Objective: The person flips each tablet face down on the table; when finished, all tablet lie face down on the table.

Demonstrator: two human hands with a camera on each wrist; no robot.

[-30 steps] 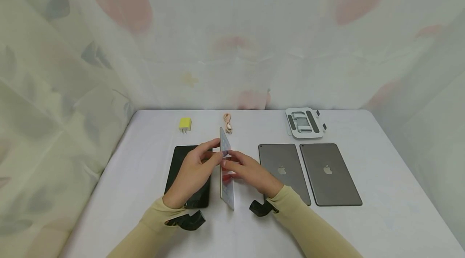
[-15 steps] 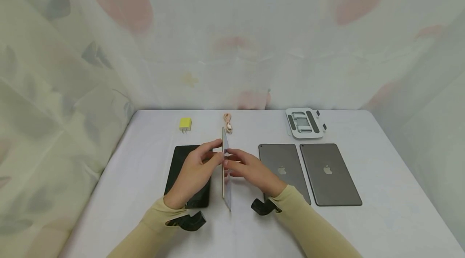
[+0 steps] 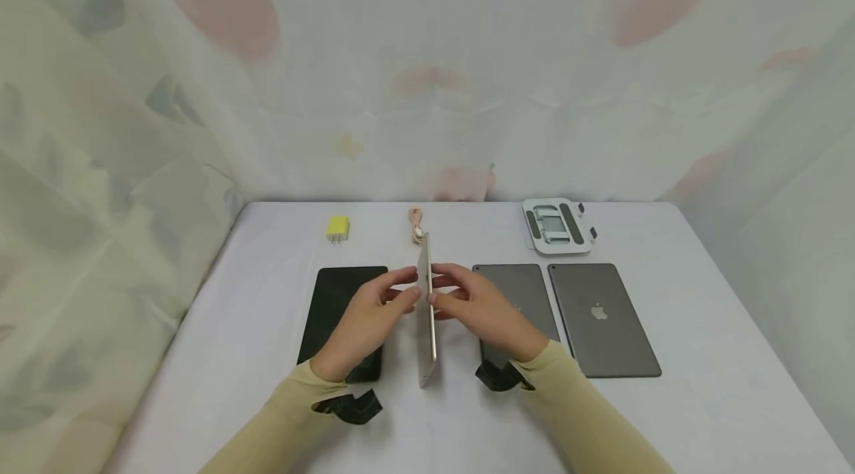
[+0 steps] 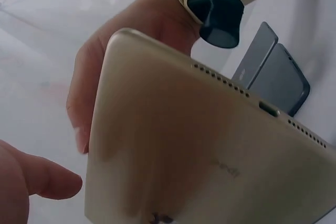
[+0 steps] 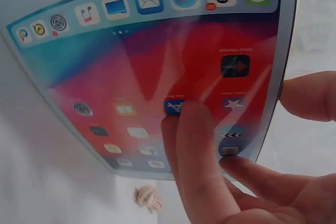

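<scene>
Between the two hands is the gold tablet (image 3: 426, 333), standing on its long edge, back turned to the left, lit screen to the right. Whether its lower edge rests on the table (image 3: 708, 326) or hangs just above it, I cannot tell. The right hand (image 3: 487, 311) pinches it near the upper edge: thumb on that edge, other fingers bent against the screen, two of them lying together over the icons. The left hand (image 3: 364, 322) is at the gold tablet's back, thumb and fingers slightly spread and pointing towards it (its wrist view shows one fingertip just beside the edge); whether they pinch anything, I cannot tell.

Just left of the gold tablet lies the black tablet (image 3: 334, 303), partly under the left hand. To its right lie two grey tablets, side by side: the nearer grey tablet (image 3: 524, 285), partly hidden by the right hand, and the farther grey tablet (image 3: 604, 318), with a logo showing. Beyond the gold tablet's far end is the coiled cable (image 3: 415, 220); beyond and left, the yellow plug (image 3: 338, 228); beyond and right, the stand (image 3: 556, 225), folded flat.
</scene>
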